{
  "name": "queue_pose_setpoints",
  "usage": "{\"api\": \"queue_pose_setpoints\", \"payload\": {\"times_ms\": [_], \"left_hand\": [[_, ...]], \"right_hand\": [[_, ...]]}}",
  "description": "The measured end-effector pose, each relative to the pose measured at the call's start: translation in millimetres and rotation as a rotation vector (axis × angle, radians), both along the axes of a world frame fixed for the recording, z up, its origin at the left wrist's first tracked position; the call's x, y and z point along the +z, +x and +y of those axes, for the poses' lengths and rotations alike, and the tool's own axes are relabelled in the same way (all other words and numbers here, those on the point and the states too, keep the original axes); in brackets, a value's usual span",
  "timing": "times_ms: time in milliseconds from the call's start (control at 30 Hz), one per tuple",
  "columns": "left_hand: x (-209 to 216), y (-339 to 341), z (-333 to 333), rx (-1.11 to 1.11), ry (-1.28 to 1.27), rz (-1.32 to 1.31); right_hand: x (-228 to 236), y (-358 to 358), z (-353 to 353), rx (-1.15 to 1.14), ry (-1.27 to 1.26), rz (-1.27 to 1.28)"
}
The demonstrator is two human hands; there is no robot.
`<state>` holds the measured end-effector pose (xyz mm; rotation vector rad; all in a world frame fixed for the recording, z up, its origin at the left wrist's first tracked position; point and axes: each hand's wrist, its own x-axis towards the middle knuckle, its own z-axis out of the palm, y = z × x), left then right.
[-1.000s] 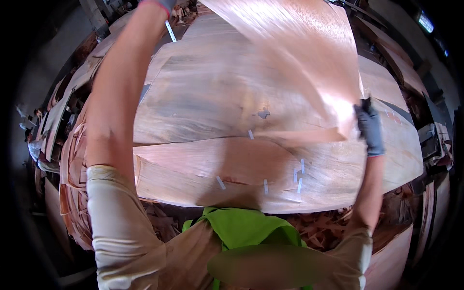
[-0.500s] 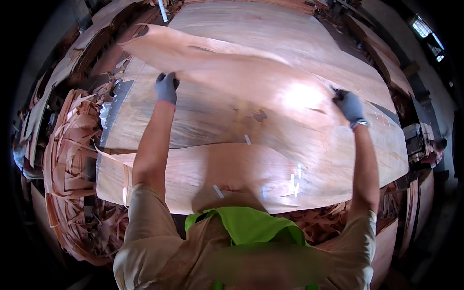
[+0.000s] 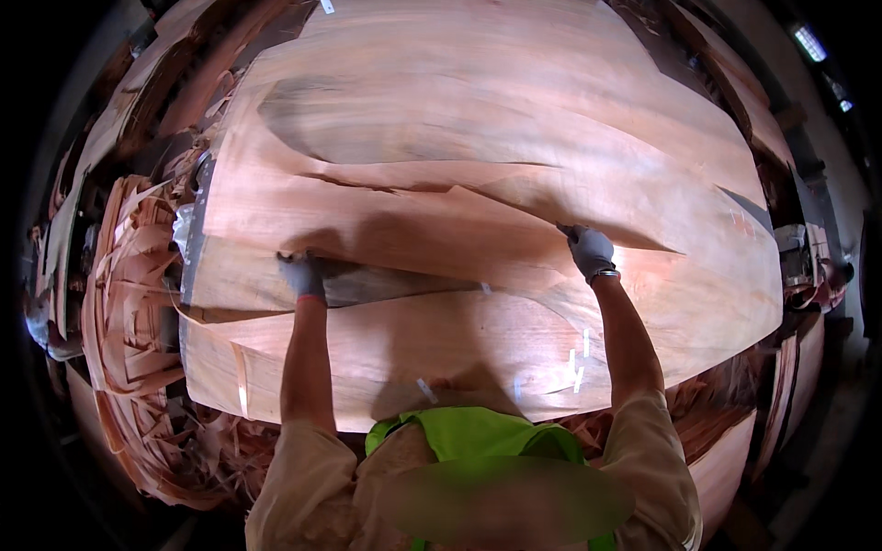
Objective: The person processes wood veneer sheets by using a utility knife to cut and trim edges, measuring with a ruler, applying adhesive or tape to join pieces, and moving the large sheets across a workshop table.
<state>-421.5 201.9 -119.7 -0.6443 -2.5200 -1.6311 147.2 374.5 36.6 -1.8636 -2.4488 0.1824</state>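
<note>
A thin reddish-brown wood veneer sheet [image 3: 386,220] lies low over the broad sheets on the table, its far edge uneven and split. My left hand [image 3: 301,275], in a grey glove with a red cuff, is closed at the sheet's near edge toward the left; its fingertips are partly blurred. On the right, my grey-gloved right hand [image 3: 593,252] pinches the sheet's far right edge, which bends there and casts a dark shadow. Closer to my body is another veneer piece [image 3: 441,326] with short strips of pale tape [image 3: 586,342] on and beside it.
Tangled veneer scraps [image 3: 138,331] are heaped left of the table, with more under its front edge. A dark metal strip [image 3: 195,234] runs along the table's left side. Stacked veneer [image 3: 717,450] stands at the lower right. A person [image 3: 831,285] is at the far right.
Both hands have come down toward me, the right one also moving left. The veneer sheet, raised and billowing before, has been drawn nearer and now lies almost flat.
</note>
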Motion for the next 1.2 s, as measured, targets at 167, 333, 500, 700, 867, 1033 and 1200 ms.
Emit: {"api": "queue_pose_setpoints", "payload": {"times_ms": [167, 333, 500, 700, 867, 1033, 1200], "left_hand": [[135, 146, 42, -0.472, -0.482, 0.592], [105, 206, 69, -0.902, -0.763, 0.704], [94, 239, 77, -0.832, -0.742, 0.614], [101, 207, 98, -0.763, -0.777, 0.539], [80, 192, 106, -0.667, -0.548, 0.722], [81, 195, 109, -0.689, -0.421, 0.579], [90, 196, 110, -0.767, -0.527, 0.427]], "right_hand": [[-28, 31, 12, 0.051, 0.007, 0.06], [-23, 26, 34, 0.066, 0.023, 0.067], [-26, 54, 60, -0.213, 0.142, 0.254], [-21, -62, 7, 0.223, 0.073, 0.453], [-42, -141, -6, 0.406, -0.109, 0.238], [-55, -214, 31, 0.536, -0.091, 0.06], [-71, -269, 48, 0.554, -0.037, 0.084]]}}
